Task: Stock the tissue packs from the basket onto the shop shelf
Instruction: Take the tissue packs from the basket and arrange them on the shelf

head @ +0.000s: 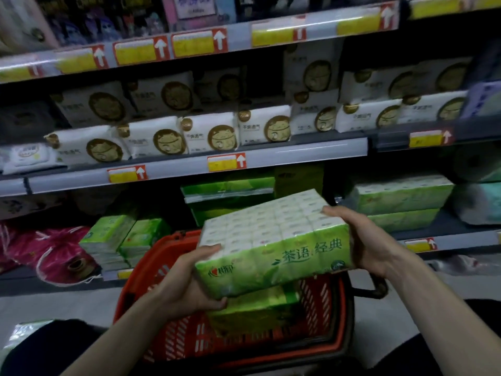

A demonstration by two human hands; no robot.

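Dim shop aisle, head view: tiers of shelf (298, 154) with yellow price tags, white packs (211, 134) on the middle tier, green stacks (227, 195) on the low tier, a pink bag (54, 248) at far left. The red basket (135, 278) sits on the floor before the person. Held pack (273, 240) is up over the basket, tilted, level with the low tier but short of it. Left hand (187, 280) grips its near left corner, thumb on top and fingers curled beneath; right hand (363, 240) clasps the far right end. Risks, as judged: the wrap looks glossy and the hold is only at two opposite corners, so the pack may slip or sag mid-carry; pushed in at this tilt it could catch the tier's edge or nudge the green stacks behind it out of line. A second pack (254, 310) lies in the basket below. Hard to read: the slot between the green stacks is largely masked by the held pack; fingers under the pack are hidden; how many packs remain in the basket cannot be told; the top tier and the tags are blurred.
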